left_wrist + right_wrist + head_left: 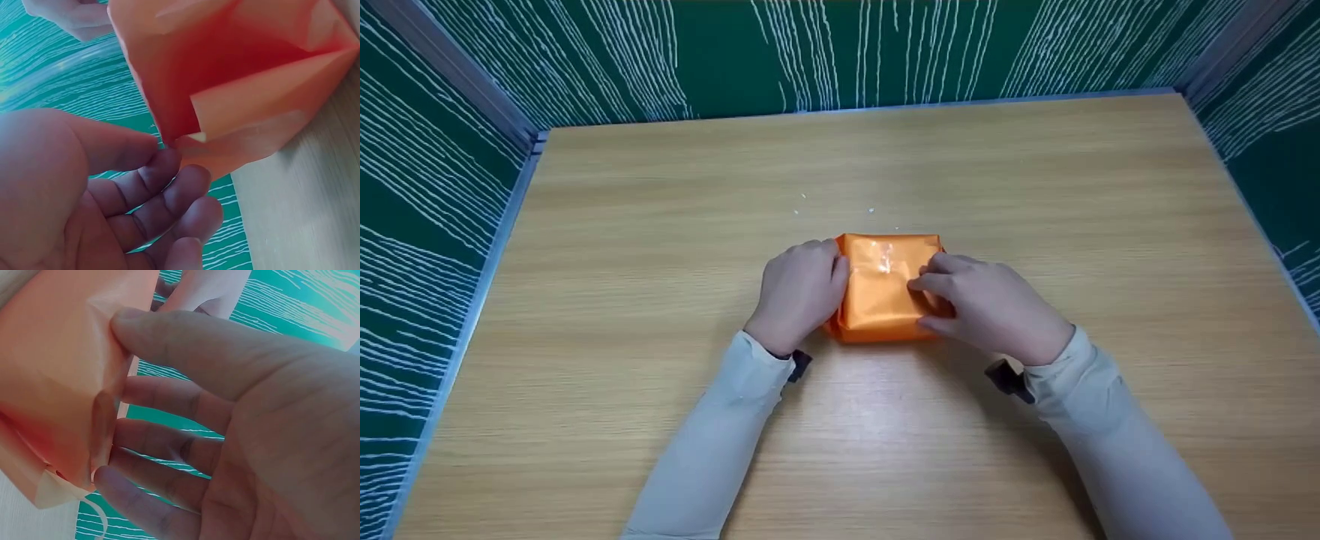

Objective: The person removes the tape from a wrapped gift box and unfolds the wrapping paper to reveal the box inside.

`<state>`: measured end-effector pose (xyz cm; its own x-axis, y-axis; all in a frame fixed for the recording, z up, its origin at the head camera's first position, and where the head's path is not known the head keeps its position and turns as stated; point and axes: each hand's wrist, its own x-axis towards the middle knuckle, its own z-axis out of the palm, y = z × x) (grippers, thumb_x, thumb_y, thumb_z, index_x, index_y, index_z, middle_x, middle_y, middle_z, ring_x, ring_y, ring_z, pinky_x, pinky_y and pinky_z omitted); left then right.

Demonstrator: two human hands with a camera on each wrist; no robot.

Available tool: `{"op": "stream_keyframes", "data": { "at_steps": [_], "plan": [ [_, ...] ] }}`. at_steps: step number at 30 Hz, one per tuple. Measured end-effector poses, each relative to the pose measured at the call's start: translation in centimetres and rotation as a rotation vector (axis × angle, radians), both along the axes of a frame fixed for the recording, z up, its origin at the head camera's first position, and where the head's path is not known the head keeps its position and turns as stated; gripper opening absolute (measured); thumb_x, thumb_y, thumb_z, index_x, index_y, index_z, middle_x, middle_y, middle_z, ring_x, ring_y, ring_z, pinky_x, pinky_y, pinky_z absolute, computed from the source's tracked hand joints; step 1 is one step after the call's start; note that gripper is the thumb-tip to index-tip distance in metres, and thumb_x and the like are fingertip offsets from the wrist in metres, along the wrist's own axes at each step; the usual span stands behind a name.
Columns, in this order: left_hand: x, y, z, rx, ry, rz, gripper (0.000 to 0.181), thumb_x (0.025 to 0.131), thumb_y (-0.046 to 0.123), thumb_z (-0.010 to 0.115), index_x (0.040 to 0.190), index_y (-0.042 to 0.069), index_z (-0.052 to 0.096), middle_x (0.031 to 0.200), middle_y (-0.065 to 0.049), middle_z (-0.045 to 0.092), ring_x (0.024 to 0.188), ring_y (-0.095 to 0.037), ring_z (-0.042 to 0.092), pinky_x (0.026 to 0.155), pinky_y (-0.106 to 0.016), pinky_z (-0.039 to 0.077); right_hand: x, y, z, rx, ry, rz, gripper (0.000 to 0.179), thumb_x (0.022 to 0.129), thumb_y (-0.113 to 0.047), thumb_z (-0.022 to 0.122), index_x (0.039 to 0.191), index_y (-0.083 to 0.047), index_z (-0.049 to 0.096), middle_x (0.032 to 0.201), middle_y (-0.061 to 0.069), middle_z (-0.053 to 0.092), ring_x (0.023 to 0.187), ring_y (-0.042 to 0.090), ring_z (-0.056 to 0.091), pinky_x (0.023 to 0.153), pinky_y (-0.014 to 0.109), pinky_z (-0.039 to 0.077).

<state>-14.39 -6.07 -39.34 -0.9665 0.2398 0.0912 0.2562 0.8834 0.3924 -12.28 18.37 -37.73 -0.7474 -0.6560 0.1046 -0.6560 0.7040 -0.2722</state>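
A box-shaped package in shiny orange wrapping paper (877,307) lies on the wooden table, a glossy strip across its top. My left hand (802,289) is at its left end. In the left wrist view, thumb and forefinger of the left hand (135,185) pinch a corner of the paper, and the end flaps (247,107) stand partly open. At the package's right end my right hand (990,304) has its fingers over the top edge. The thumb of the right hand (253,422) presses the end paper, the fingers lying along the edge.
The wood-grain table (660,225) spreads around the package. Several tiny white scraps (871,211) lie just behind it. Green panels with white streaks (727,60) border the back and both sides. A pale curled strip (100,514) hangs by the package's lower corner in the right wrist view.
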Motion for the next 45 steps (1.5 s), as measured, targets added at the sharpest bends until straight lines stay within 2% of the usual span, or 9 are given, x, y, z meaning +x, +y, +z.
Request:
{"op": "stream_keyframes", "data": {
  "at_steps": [3, 6, 15, 20, 25, 30, 32, 36, 45],
  "plan": [
    [-0.05, 0.09, -0.11, 0.001, -0.043, -0.005, 0.039, 0.104, 0.041, 0.058, 0.080, 0.010, 0.061, 0.072, -0.001, 0.057, 0.069, -0.023, 0.060, 0.060, -0.034, 0.044, -0.04, 0.00, 0.01, 0.006, -0.002, -0.002, 0.038, 0.081, -0.025, 0.090, 0.110, -0.006, 0.076, 0.093, 0.006, 0.059, 0.077, 0.021, 0.055, 0.065, 0.034, 0.049],
    [-0.05, 0.11, -0.17, 0.001, -0.075, -0.007, 0.041, 0.101, 0.047, 0.062, 0.079, 0.012, 0.059, 0.070, 0.001, 0.053, 0.067, -0.020, 0.057, 0.058, -0.031, 0.040, -0.09, -0.04, 0.06, 0.017, -0.011, -0.003, 0.040, 0.082, -0.027, 0.090, 0.112, -0.006, 0.076, 0.097, 0.007, 0.062, 0.078, 0.022, 0.056, 0.066, 0.035, 0.050],
    [-0.12, -0.07, 0.12, 0.006, -0.058, 0.008, 0.031, 0.102, 0.029, 0.059, 0.076, 0.012, 0.059, 0.068, 0.002, 0.053, 0.065, -0.020, 0.056, 0.058, -0.031, 0.041, -0.11, -0.14, 0.20, 0.027, -0.025, -0.010, 0.041, 0.083, -0.028, 0.089, 0.115, -0.006, 0.076, 0.103, 0.009, 0.065, 0.081, 0.023, 0.058, 0.069, 0.037, 0.053],
    [0.03, 0.05, 0.15, 0.002, -0.028, 0.007, 0.026, 0.102, 0.022, 0.055, 0.081, 0.009, 0.063, 0.074, -0.002, 0.059, 0.070, -0.023, 0.060, 0.063, -0.036, 0.047, -0.06, -0.18, 0.23, 0.025, -0.026, -0.009, 0.041, 0.083, -0.028, 0.089, 0.115, -0.006, 0.077, 0.101, 0.009, 0.064, 0.080, 0.023, 0.057, 0.068, 0.036, 0.051],
    [0.01, 0.22, -0.12, 0.019, 0.001, 0.003, 0.037, 0.107, 0.028, 0.046, 0.083, 0.008, 0.064, 0.077, -0.005, 0.063, 0.073, -0.026, 0.063, 0.065, -0.042, 0.052, 0.02, -0.20, 0.18, 0.018, -0.017, -0.008, 0.039, 0.082, -0.026, 0.090, 0.113, -0.006, 0.077, 0.098, 0.007, 0.063, 0.079, 0.022, 0.056, 0.067, 0.035, 0.049],
    [-0.03, 0.21, -0.51, 0.029, -0.032, -0.004, 0.040, 0.103, 0.044, 0.057, 0.078, 0.013, 0.057, 0.071, 0.000, 0.055, 0.069, -0.022, 0.059, 0.059, -0.034, 0.043, 0.08, -0.11, 0.14, 0.015, -0.012, -0.013, 0.039, 0.082, -0.026, 0.090, 0.113, -0.006, 0.077, 0.098, 0.007, 0.064, 0.079, 0.022, 0.057, 0.068, 0.035, 0.051],
    [-0.13, 0.17, -0.53, 0.034, -0.041, -0.005, 0.037, 0.102, 0.041, 0.061, 0.077, 0.013, 0.056, 0.070, 0.002, 0.051, 0.067, -0.021, 0.057, 0.058, -0.032, 0.040, 0.04, -0.11, 0.20, 0.016, -0.012, -0.015, 0.040, 0.082, -0.027, 0.090, 0.114, -0.007, 0.077, 0.100, 0.008, 0.065, 0.080, 0.023, 0.058, 0.068, 0.035, 0.052],
    [-0.32, 0.11, -0.43, 0.035, -0.030, 0.000, 0.034, 0.102, 0.032, 0.060, 0.075, 0.013, 0.056, 0.067, 0.003, 0.050, 0.065, -0.020, 0.056, 0.056, -0.031, 0.037, -0.03, -0.10, 0.26, 0.020, -0.008, -0.014, 0.040, 0.082, -0.027, 0.090, 0.114, -0.007, 0.077, 0.100, 0.008, 0.066, 0.080, 0.023, 0.058, 0.068, 0.034, 0.052],
    [-0.21, 0.25, -0.14, 0.019, -0.020, -0.001, 0.029, 0.101, 0.027, 0.060, 0.078, 0.011, 0.059, 0.071, 0.001, 0.053, 0.067, -0.021, 0.057, 0.059, -0.033, 0.042, -0.02, -0.19, 0.33, 0.031, -0.017, -0.020, 0.042, 0.082, -0.028, 0.090, 0.115, -0.007, 0.076, 0.101, 0.008, 0.066, 0.080, 0.023, 0.057, 0.069, 0.034, 0.052]
  ]
}}
